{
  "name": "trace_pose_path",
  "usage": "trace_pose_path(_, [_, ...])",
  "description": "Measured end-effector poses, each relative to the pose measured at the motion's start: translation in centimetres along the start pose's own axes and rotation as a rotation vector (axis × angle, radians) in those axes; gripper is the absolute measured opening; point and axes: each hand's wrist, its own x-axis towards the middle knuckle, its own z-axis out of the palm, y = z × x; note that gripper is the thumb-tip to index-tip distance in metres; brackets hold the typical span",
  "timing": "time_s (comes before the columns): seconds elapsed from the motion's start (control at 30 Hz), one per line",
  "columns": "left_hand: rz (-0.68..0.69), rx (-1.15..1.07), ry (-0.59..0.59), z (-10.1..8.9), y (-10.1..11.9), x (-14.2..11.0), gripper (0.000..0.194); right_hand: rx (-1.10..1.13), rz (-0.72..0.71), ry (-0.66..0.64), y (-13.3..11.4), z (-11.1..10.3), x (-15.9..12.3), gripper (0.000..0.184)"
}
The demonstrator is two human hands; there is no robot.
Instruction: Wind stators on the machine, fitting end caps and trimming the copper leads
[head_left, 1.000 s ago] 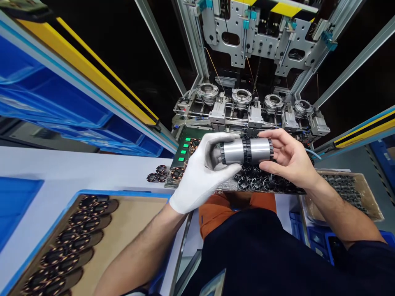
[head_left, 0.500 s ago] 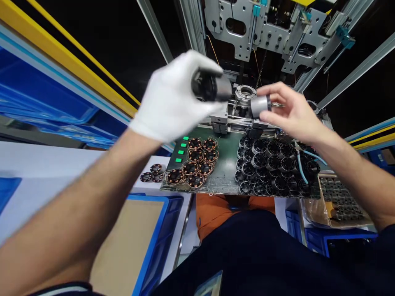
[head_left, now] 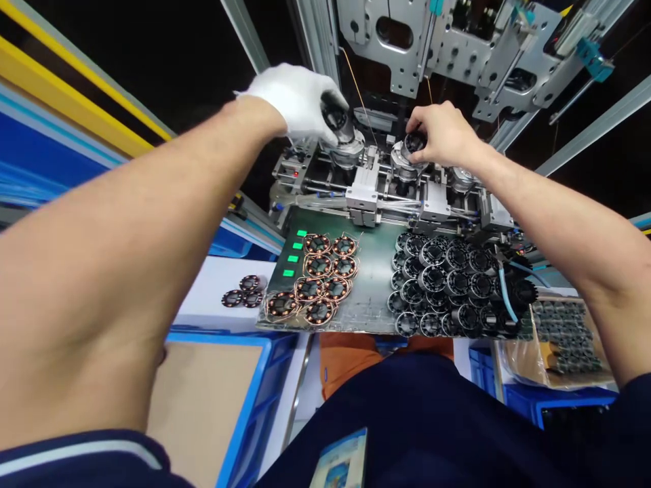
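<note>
My left hand, in a white glove, grips a black and silver stator core. That core is tilted at the left round metal holder of the winding machine; whether it is seated cannot be made out. My bare right hand has its thumb and fingers around a second stator core, which sits at the top of the middle holder. Copper-wound stators lie in two rows on the green board's left side. Unwound cores stand stacked on its right.
Pliers with light-blue handles rest on the right stack. Perforated metal plates overhang the holders, and thin copper wires run down near my hands. A box of parts stands at right, a blue crate at lower left.
Both hands have moved away from me to the machine, the left also going left. The cores they carry went from mid-air to the left and middle holders.
</note>
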Motion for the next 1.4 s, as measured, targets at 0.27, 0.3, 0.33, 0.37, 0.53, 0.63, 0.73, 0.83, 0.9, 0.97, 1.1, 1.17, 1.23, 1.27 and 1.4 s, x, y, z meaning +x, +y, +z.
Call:
trace_pose_path(0.27, [-0.134, 0.279, -0.233, -1.4, 2.8, 0.0, 0.093, 0.139, -0.103, -0.215, 2.3, -1.6, 4.1, 0.061])
trace_pose_path(0.3, [-0.146, 0.282, -0.247, -1.3, 2.8, 0.3, 0.092, 0.149, -0.110, -0.238, 2.4, -1.8, 4.4, 0.061])
trace_pose_path(0.33, [-0.152, 0.276, -0.260, -1.2, 2.8, 0.7, 0.091, 0.149, -0.117, -0.253, 2.4, -1.9, 4.6, 0.062])
trace_pose_path(0.37, [-0.157, 0.264, -0.274, -1.1, 2.6, 1.2, 0.089, 0.132, -0.122, -0.261, 2.3, -2.1, 4.7, 0.065])
trace_pose_path(0.53, [-0.140, 0.211, -0.327, -0.3, 1.8, 2.6, 0.079, -0.068, -0.105, -0.307, 0.6, -3.0, 4.4, 0.074])
trace_pose_path(0.63, [-0.149, 0.136, -0.350, 1.6, 0.3, 1.6, 0.099, -0.122, -0.091, -0.355, -0.1, -2.7, 4.4, 0.067])
trace_pose_path(0.73, [-0.040, -0.072, -0.260, 4.7, -2.9, -0.6, 0.130, -0.160, -0.091, -0.339, -0.9, -1.2, 3.3, 0.063])
trace_pose_path(0.83, [0.104, -0.195, -0.145, 7.9, -6.1, -2.8, 0.127, -0.184, -0.046, -0.227, -2.5, 1.2, -0.5, 0.079])
trace_pose_path(0.9, [0.116, -0.233, -0.091, 9.3, -7.0, -3.5, 0.119, -0.173, 0.000, -0.205, -3.9, 2.6, -3.7, 0.093])
trace_pose_path(0.97, [0.081, -0.266, -0.073, 9.7, -6.6, -3.5, 0.121, -0.163, 0.030, -0.233, -5.0, 3.6, -5.9, 0.099])
trace_pose_path(1.1, [0.008, -0.260, -0.118, 7.8, -3.8, -3.0, 0.116, -0.159, 0.065, -0.339, -6.5, 2.4, -6.2, 0.095])
trace_pose_path(1.17, [0.003, -0.240, -0.122, 6.0, -2.2, -3.7, 0.117, -0.155, 0.086, -0.401, -7.3, -0.2, -6.6, 0.093])
trace_pose_path(1.23, [0.058, -0.218, -0.046, 4.4, -0.8, -6.4, 0.125, -0.121, 0.039, -0.330, -8.4, -3.3, -9.1, 0.087])
trace_pose_path(1.27, [0.111, -0.212, 0.016, 3.9, -0.3, -8.7, 0.127, -0.086, -0.013, -0.240, -9.1, -4.8, -11.3, 0.081])
trace_pose_path(1.4, [0.485, -0.236, 0.316, 5.0, 1.2, -22.5, 0.083, 0.127, -0.147, 0.049, -11.1, -8.9, -24.5, 0.049])
